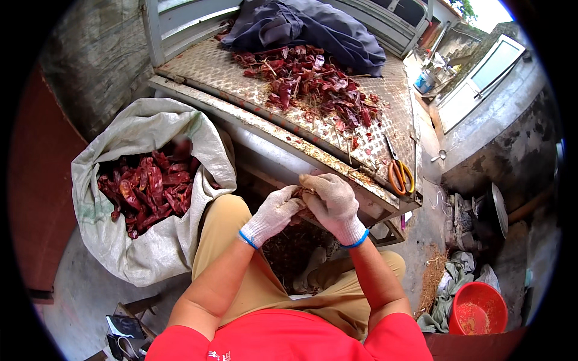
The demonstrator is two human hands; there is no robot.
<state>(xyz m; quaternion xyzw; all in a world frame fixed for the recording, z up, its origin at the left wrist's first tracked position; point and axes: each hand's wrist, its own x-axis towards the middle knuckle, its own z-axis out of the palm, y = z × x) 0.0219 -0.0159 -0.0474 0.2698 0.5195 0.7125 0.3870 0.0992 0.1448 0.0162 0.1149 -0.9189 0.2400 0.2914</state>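
Both of my hands wear white knit gloves with blue cuffs and meet in front of my knees. Fingers of my left hand [274, 213] and my right hand [335, 203] are closed together on a small brownish-red piece, seemingly a dried chili [303, 192], mostly hidden by the gloves. To the left, a white woven sack [99, 237] with its rim rolled down holds many dried red chilies [150, 188]. Ahead, a loose heap of dried chilies [319, 84] lies on a metal truck bed [201, 66]. Scissors with orange-yellow handles [400, 176] rest at its right corner.
A dark blue cloth bundle [313, 27] lies behind the heap. The bed's front edge [289, 141] runs just beyond my hands. At the lower right stands a red basin [478, 308] beside crumpled cloth. A phone-like dark device [125, 326] sits at the lower left.
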